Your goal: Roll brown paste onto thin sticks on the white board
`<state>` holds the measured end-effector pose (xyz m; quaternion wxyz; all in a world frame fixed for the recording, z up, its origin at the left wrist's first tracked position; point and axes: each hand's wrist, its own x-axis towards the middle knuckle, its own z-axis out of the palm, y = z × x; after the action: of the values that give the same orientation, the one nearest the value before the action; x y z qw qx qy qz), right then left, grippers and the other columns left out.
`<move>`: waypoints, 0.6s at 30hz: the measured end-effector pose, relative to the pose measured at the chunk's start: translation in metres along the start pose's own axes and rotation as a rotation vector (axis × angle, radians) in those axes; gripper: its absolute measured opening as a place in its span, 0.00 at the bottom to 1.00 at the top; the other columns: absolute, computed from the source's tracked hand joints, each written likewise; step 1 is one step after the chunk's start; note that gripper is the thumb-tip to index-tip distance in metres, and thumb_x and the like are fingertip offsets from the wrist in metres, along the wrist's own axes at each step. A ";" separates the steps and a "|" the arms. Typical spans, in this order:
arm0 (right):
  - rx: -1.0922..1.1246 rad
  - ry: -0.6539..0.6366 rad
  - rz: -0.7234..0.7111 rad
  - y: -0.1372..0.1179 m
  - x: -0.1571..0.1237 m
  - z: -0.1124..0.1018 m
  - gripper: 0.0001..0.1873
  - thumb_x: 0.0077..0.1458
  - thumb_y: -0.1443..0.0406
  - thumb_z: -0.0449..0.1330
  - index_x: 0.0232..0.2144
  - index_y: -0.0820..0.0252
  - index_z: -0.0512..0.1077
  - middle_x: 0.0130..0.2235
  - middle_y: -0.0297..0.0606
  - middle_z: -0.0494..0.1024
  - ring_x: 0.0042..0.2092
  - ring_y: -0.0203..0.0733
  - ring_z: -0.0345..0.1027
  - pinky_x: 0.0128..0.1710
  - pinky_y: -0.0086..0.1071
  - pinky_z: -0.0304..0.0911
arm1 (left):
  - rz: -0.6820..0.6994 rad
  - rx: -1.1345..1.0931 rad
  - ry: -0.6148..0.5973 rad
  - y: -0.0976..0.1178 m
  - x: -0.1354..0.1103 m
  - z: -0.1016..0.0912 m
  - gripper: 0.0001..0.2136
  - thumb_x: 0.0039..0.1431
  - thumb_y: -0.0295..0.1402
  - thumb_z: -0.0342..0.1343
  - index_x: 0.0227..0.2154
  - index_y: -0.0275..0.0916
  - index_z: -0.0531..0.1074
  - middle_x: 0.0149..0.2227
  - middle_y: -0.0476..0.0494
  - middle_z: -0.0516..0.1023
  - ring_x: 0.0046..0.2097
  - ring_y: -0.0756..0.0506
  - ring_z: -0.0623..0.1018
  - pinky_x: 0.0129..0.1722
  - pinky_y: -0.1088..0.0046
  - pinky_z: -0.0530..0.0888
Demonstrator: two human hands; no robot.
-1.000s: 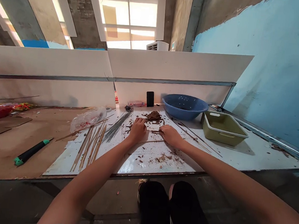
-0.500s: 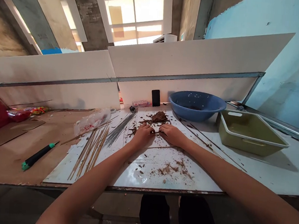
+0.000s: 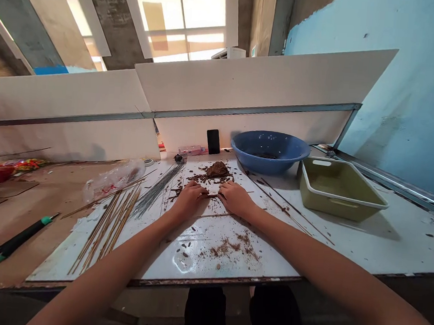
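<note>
On the white-topped board (image 3: 209, 262), just short of its far edge: left hand (image 3: 188, 199) and right hand (image 3: 235, 199) close together, palms down, fingers curled and pressed onto a thin stick (image 3: 210, 195) lying between them; any true pinch hidden beneath the fingers, so impossible to tell; just beyond the fingertips, a lump of brown paste (image 3: 217, 169) among scattered crumbs; off to the left, loose bamboo sticks (image 3: 102, 228) and a sheaf of thin wires (image 3: 156, 194); too much downward pressure, a likely cause of a snapped stick; crumbs caught under the fingers, a possible cause of an uneven surface; a careless sideways sweep of the left forearm, a risk of scattering the loose bamboo sticks.
</note>
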<state>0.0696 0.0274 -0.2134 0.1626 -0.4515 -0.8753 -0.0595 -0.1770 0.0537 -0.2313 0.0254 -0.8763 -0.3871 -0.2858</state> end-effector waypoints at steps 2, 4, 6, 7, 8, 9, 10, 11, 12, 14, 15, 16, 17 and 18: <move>0.015 0.006 -0.001 0.002 0.000 -0.001 0.14 0.79 0.65 0.58 0.49 0.66 0.83 0.53 0.53 0.86 0.59 0.54 0.75 0.60 0.42 0.67 | -0.027 -0.015 0.023 -0.001 0.000 0.001 0.07 0.72 0.30 0.65 0.48 0.42 0.87 0.43 0.40 0.88 0.51 0.35 0.82 0.52 0.56 0.82; 0.026 0.013 0.002 0.002 0.000 -0.001 0.13 0.79 0.65 0.59 0.48 0.65 0.83 0.52 0.52 0.86 0.58 0.54 0.75 0.60 0.41 0.67 | -0.051 -0.016 0.051 -0.001 -0.001 0.002 0.13 0.72 0.28 0.64 0.56 0.42 0.84 0.43 0.40 0.87 0.53 0.35 0.82 0.52 0.57 0.82; 0.036 0.022 0.005 0.002 0.000 -0.001 0.12 0.79 0.65 0.60 0.48 0.65 0.83 0.52 0.52 0.86 0.57 0.53 0.76 0.59 0.41 0.67 | -0.063 0.002 0.066 0.000 -0.001 0.004 0.17 0.72 0.27 0.63 0.61 0.42 0.82 0.43 0.40 0.86 0.53 0.35 0.82 0.53 0.57 0.83; 0.039 0.025 0.006 0.002 0.000 -0.001 0.12 0.79 0.65 0.60 0.47 0.65 0.83 0.51 0.52 0.86 0.57 0.53 0.76 0.59 0.41 0.67 | -0.065 0.017 0.068 0.000 -0.001 0.004 0.18 0.72 0.27 0.63 0.62 0.42 0.81 0.43 0.40 0.86 0.53 0.36 0.82 0.54 0.56 0.83; 0.041 0.025 0.007 0.001 -0.001 -0.001 0.12 0.79 0.65 0.60 0.47 0.65 0.83 0.51 0.52 0.86 0.57 0.53 0.76 0.59 0.40 0.67 | -0.066 0.030 0.068 0.001 -0.002 0.004 0.18 0.73 0.28 0.62 0.63 0.43 0.81 0.44 0.39 0.86 0.52 0.36 0.82 0.54 0.56 0.83; 0.043 0.025 0.005 0.001 -0.001 0.000 0.11 0.79 0.66 0.60 0.47 0.65 0.83 0.51 0.51 0.86 0.57 0.53 0.76 0.59 0.40 0.68 | -0.068 0.040 0.067 0.002 -0.002 0.004 0.18 0.73 0.28 0.61 0.63 0.43 0.80 0.45 0.39 0.85 0.53 0.36 0.82 0.55 0.56 0.83; 0.044 0.027 0.003 0.001 -0.001 0.001 0.11 0.79 0.66 0.60 0.47 0.65 0.83 0.50 0.51 0.86 0.56 0.53 0.76 0.58 0.40 0.68 | -0.073 0.044 0.070 0.002 -0.002 0.003 0.17 0.74 0.29 0.61 0.62 0.43 0.80 0.45 0.39 0.85 0.53 0.36 0.82 0.55 0.56 0.83; 0.046 0.028 0.000 0.001 -0.001 0.001 0.11 0.79 0.66 0.60 0.47 0.65 0.82 0.50 0.51 0.86 0.56 0.52 0.77 0.58 0.40 0.68 | -0.081 0.042 0.077 0.003 -0.002 0.003 0.17 0.74 0.29 0.60 0.62 0.43 0.80 0.45 0.39 0.85 0.53 0.36 0.82 0.56 0.56 0.82; 0.048 0.031 -0.004 0.002 -0.001 0.002 0.11 0.79 0.66 0.60 0.47 0.65 0.82 0.50 0.51 0.86 0.55 0.52 0.77 0.58 0.40 0.68 | -0.091 0.037 0.086 0.003 -0.002 0.002 0.17 0.75 0.29 0.59 0.62 0.43 0.80 0.45 0.39 0.85 0.54 0.36 0.82 0.56 0.56 0.82; 0.059 0.040 -0.007 0.004 -0.001 0.005 0.10 0.78 0.66 0.60 0.46 0.64 0.82 0.50 0.51 0.86 0.55 0.52 0.77 0.58 0.39 0.68 | -0.107 0.028 0.109 0.003 -0.001 -0.001 0.15 0.76 0.30 0.57 0.61 0.42 0.79 0.47 0.39 0.86 0.56 0.36 0.81 0.58 0.55 0.82; 0.068 0.046 -0.006 0.006 -0.001 0.006 0.09 0.78 0.66 0.61 0.46 0.64 0.81 0.50 0.51 0.85 0.55 0.52 0.77 0.58 0.39 0.68 | -0.115 0.026 0.121 0.003 -0.001 -0.002 0.15 0.77 0.30 0.56 0.61 0.42 0.78 0.48 0.39 0.86 0.57 0.35 0.81 0.59 0.54 0.82; 0.079 0.052 -0.006 0.007 0.000 0.007 0.09 0.78 0.67 0.61 0.46 0.64 0.81 0.49 0.51 0.85 0.55 0.51 0.77 0.58 0.39 0.68 | -0.123 0.027 0.132 0.003 -0.001 -0.002 0.15 0.78 0.30 0.55 0.61 0.42 0.78 0.50 0.38 0.86 0.58 0.35 0.81 0.59 0.54 0.81; 0.090 0.059 -0.006 0.009 0.000 0.008 0.09 0.78 0.67 0.61 0.46 0.63 0.81 0.49 0.50 0.85 0.55 0.51 0.77 0.58 0.39 0.68 | -0.129 0.029 0.140 0.002 -0.001 -0.003 0.15 0.79 0.31 0.53 0.61 0.42 0.78 0.53 0.38 0.86 0.59 0.35 0.80 0.60 0.53 0.81; 0.100 0.066 -0.007 0.011 0.001 0.010 0.08 0.78 0.67 0.61 0.45 0.63 0.81 0.49 0.50 0.85 0.55 0.51 0.77 0.58 0.40 0.69 | -0.136 0.033 0.144 0.001 -0.001 -0.003 0.15 0.80 0.31 0.52 0.61 0.41 0.78 0.55 0.37 0.86 0.59 0.35 0.80 0.61 0.53 0.80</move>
<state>0.0757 0.0367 -0.2228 0.2136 -0.4375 -0.8729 -0.0310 -0.1777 0.0519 -0.2292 0.0480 -0.8245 -0.4475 -0.3430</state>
